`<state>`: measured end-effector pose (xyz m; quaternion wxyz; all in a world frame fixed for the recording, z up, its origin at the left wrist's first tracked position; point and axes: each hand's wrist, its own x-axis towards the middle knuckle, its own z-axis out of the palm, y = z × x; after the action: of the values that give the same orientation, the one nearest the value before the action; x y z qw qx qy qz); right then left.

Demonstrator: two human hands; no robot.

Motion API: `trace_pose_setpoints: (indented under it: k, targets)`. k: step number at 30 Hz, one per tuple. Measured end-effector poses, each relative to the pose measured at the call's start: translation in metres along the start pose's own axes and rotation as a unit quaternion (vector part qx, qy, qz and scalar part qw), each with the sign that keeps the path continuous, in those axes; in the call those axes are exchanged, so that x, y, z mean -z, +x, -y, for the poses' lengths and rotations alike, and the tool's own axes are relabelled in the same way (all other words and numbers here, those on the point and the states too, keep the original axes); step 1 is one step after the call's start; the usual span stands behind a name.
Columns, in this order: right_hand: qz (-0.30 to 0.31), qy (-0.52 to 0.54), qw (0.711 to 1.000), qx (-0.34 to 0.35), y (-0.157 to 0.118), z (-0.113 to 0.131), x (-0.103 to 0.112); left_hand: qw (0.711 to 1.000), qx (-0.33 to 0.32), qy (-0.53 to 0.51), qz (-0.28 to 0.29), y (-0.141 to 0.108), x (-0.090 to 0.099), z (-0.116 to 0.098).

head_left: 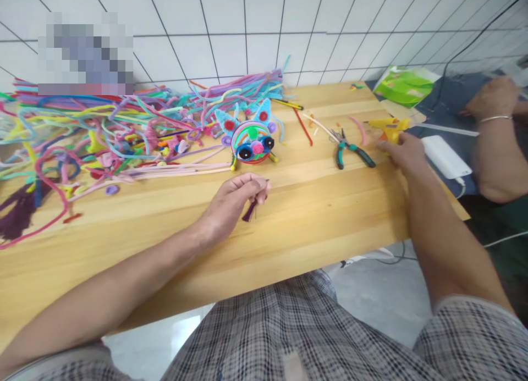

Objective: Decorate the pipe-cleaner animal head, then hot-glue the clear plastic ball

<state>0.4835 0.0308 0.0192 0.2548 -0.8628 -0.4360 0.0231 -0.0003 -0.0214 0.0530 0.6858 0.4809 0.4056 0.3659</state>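
Note:
My left hand (237, 199) is closed in a pinch over the middle of the table, holding a small dark purple tassel (248, 211) whose threads hang below the fingers. Just beyond it stands a colourful pipe-cleaner animal head (252, 139) with blue ears, black eyes and a pink nose. Out to the right, my right hand (406, 153) is wrapped round the handle of a yellow glue gun (388, 127), its nozzle pointing left. Green-and-black pliers (353, 153) lie with their handles spread, left of that hand.
Many pipe cleaners (165, 111) are heaped along the tiled wall at left, with a larger purple tassel (20, 213) near them. A white power bank (446, 156) with a cable lies at right. Another person's arm (497, 144) rests beyond it, near a green packet (406, 86).

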Motion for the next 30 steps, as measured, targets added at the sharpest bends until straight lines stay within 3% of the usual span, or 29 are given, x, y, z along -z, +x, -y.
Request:
trace_pose_setpoints:
  k: [4, 8, 11, 15, 20, 30]
  targets:
    - [0.009, 0.053, 0.997, -0.053, 0.005, 0.008, 0.004, 1.000, -0.003, 0.005, 0.016, 0.000, -0.009, -0.002]
    - [-0.025, 0.142, 0.988, -0.052, 0.002, 0.026, 0.016, 0.990, 0.088, -0.094, 0.062, 0.003, -0.026, -0.008]
    - [-0.022, 0.257, 0.966, -0.019, -0.008, 0.042, 0.028, 0.983, 0.122, -0.122, 0.060, 0.014, -0.049, -0.008]
    - [0.079, 0.441, 0.893, 0.044, -0.033, 0.065, 0.033, 0.982, 0.128, -0.132, 0.045, 0.041, -0.092, -0.001]
    - [0.191, 0.464, 0.861, 0.085, -0.071, 0.094, 0.016, 0.986, 0.101, -0.123, 0.042, 0.071, -0.132, 0.012]
    - [0.267, 0.458, 0.843, 0.094, -0.105, 0.104, 0.004, 0.987, 0.078, -0.136, 0.031, 0.091, -0.138, 0.026]
